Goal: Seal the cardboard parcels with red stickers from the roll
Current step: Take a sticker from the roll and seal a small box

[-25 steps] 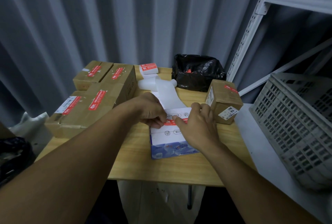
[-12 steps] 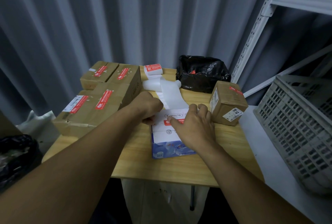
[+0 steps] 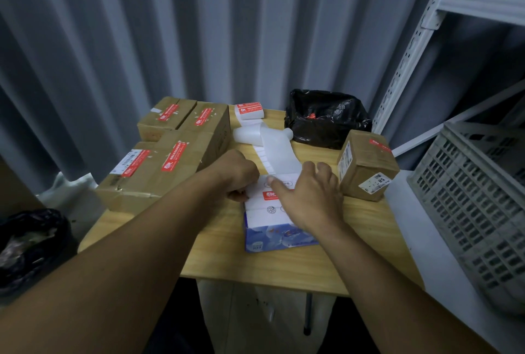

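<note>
A white and blue box [image 3: 272, 235] lies at the middle of the wooden table [image 3: 255, 265]. A red sticker [image 3: 270, 195] sits across its white top. My right hand [image 3: 309, 197] rests flat on the box top, covering the sticker's right part. My left hand [image 3: 235, 173] is curled into a fist at the box's left top edge; what it holds is hidden. The sticker roll [image 3: 250, 110] stands at the table's back. Its white backing strip [image 3: 279, 151] trails from there to the box.
Several cardboard parcels [image 3: 159, 177] with red stickers are stacked at the left. One small stickered parcel [image 3: 366, 166] stands to the right of the box. Behind is a black bag [image 3: 326, 117]. A grey crate [image 3: 477, 197] and a white shelf post [image 3: 412, 49] are at the right.
Both hands pinched the sticker above the box a second ago. Now my right hand lies flat on it and has slid right; my left hand has closed at the box's left edge.
</note>
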